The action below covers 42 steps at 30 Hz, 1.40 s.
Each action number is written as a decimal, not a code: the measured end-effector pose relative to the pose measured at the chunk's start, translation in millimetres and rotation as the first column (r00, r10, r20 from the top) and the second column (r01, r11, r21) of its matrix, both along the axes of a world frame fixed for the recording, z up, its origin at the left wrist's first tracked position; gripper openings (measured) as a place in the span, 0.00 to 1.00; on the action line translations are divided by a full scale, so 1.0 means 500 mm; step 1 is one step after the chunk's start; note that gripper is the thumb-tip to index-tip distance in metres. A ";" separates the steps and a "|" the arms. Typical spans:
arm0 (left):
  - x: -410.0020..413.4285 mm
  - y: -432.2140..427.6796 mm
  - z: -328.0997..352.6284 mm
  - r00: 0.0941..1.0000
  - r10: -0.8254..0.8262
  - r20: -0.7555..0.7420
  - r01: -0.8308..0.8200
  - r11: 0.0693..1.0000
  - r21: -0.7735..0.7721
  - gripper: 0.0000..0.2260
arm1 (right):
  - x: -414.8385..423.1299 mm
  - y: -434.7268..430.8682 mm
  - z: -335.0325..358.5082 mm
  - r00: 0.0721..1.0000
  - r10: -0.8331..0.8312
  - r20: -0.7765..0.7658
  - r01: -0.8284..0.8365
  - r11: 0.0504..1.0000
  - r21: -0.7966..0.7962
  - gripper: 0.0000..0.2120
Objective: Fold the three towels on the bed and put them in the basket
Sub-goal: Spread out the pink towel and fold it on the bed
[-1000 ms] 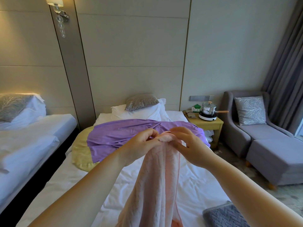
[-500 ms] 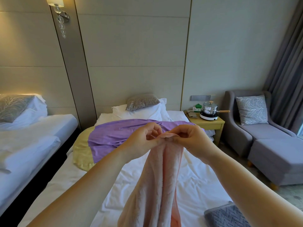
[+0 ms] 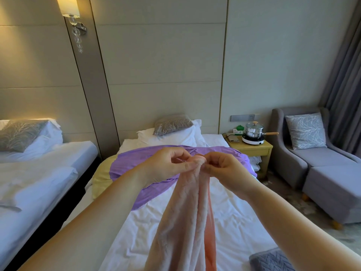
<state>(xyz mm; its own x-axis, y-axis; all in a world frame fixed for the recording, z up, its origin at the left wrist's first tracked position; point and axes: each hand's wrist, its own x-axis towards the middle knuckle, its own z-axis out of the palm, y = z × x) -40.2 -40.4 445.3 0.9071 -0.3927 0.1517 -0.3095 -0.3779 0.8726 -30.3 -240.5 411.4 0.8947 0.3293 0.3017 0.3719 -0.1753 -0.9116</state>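
Head camera looks forward and down along the bed [image 3: 224, 222], hands close.

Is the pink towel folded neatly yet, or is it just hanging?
Hanging, not folded. The left hand and right hand pinch the pink towel at its top, and it droops in loose bunches above the bed.

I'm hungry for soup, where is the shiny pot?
In the head view the pot is on the right, sitting on a white hotplate atop the wooden nightstand, between the bed and the grey armchair.
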 end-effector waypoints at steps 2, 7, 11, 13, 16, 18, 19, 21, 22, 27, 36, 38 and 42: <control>-0.002 -0.004 0.001 0.999 0.025 0.021 -0.025 1.000 -0.013 0.16 | 0.000 0.002 0.011 0.999 0.034 0.019 -0.034 0.999 -0.022 0.05; 0.007 -0.004 0.012 0.981 0.102 0.164 -0.104 0.995 0.006 0.03 | 0.003 0.002 0.020 0.995 0.093 0.021 -0.092 0.994 -0.054 0.04; 0.015 -0.011 0.042 0.931 0.197 0.309 -0.218 0.975 0.036 0.07 | 0.006 0.012 0.007 0.995 0.097 0.031 -0.097 0.995 -0.010 0.04; 0.021 -0.010 0.069 0.896 0.267 0.355 -0.268 0.962 -0.048 0.08 | 0.006 0.015 -0.004 0.994 0.101 0.048 -0.100 0.995 -0.024 0.03; 0.025 0.001 0.132 0.850 0.363 0.382 -0.285 0.926 -0.246 0.09 | 0.007 0.013 -0.032 0.994 0.101 0.038 -0.097 0.991 -0.095 0.05; 0.025 0.010 0.174 0.836 0.383 0.392 -0.258 0.906 -0.334 0.08 | 0.012 0.012 -0.049 0.995 0.090 0.028 -0.085 0.985 -0.148 0.04; 0.024 0.015 0.191 0.829 0.394 0.397 -0.257 0.899 -0.354 0.09 | 0.015 0.012 -0.055 0.995 0.095 0.028 -0.089 0.982 -0.168 0.05; 0.025 0.027 0.215 0.811 0.426 0.400 -0.287 0.887 -0.362 0.10 | 0.020 0.012 -0.062 0.995 0.095 0.032 -0.087 0.976 -0.202 0.08; 0.026 0.037 0.223 0.797 0.453 0.400 -0.317 0.877 -0.361 0.10 | 0.022 0.009 -0.062 0.996 0.076 0.038 -0.066 0.974 -0.218 0.08; 0.043 0.117 0.221 0.662 0.682 0.310 -0.568 0.726 -0.387 0.11 | 0.034 -0.036 -0.021 0.996 -0.083 0.033 0.085 0.994 -0.065 0.10; 0.040 0.073 0.101 0.771 0.631 0.086 -0.597 0.763 -0.248 0.12 | 0.016 -0.005 0.085 0.992 -0.033 0.124 0.029 0.999 0.037 0.07; 0.022 0.029 0.074 0.930 0.359 0.075 -0.341 0.922 -0.184 0.10 | 0.007 0.007 0.091 0.994 0.033 0.103 -0.031 0.999 -0.015 0.08; 0.001 -0.020 0.030 0.998 -0.064 -0.003 0.064 0.986 0.155 0.14 | -0.010 0.004 0.096 0.988 0.146 0.054 -0.143 0.988 -0.066 0.07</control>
<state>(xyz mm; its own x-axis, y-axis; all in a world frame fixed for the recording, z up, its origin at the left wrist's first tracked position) -39.6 -50.4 460.4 0.8789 -0.4691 0.0861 -0.3391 -0.4877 0.8045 -35.0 -238.6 459.5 0.8177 0.4735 0.3273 0.4500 -0.1711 -0.8765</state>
